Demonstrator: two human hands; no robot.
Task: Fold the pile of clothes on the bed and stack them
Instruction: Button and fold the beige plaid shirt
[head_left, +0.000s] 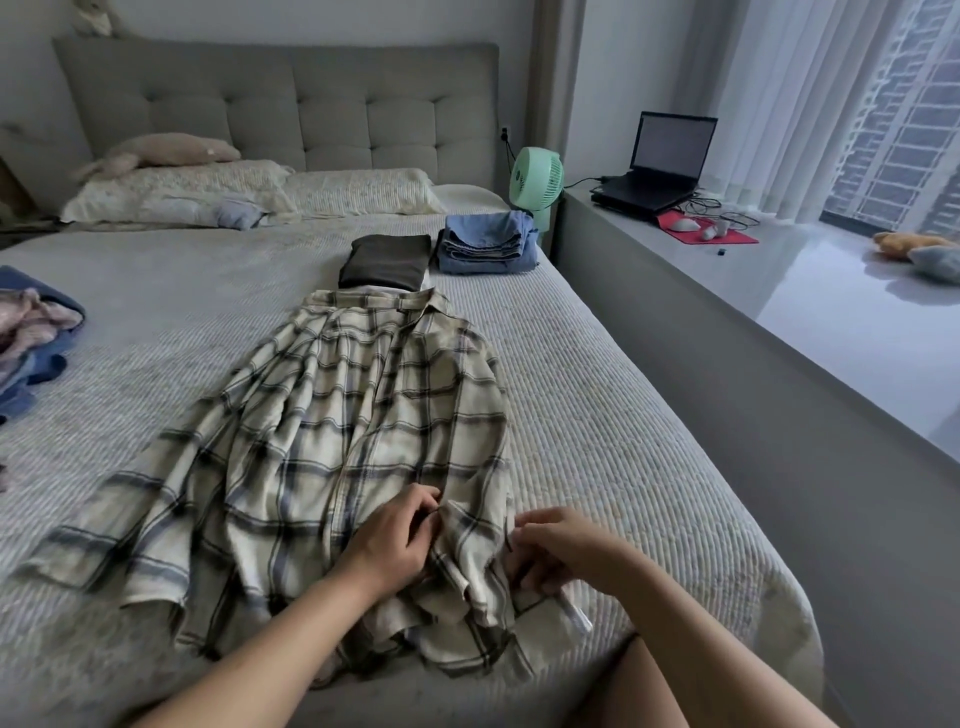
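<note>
Our left hand (395, 540) and right hand (550, 551) both pinch the hem of the plaid shirt (332, 447) spread on the bed (597, 415), with the folded stacks (436, 252) well beyond them.

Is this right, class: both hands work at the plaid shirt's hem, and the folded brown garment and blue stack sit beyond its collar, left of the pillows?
Not quite. In the head view both hands, left and right, work at the plaid shirt hem, but the brown garment and blue stack sit right of the pillows, not left.
</note>
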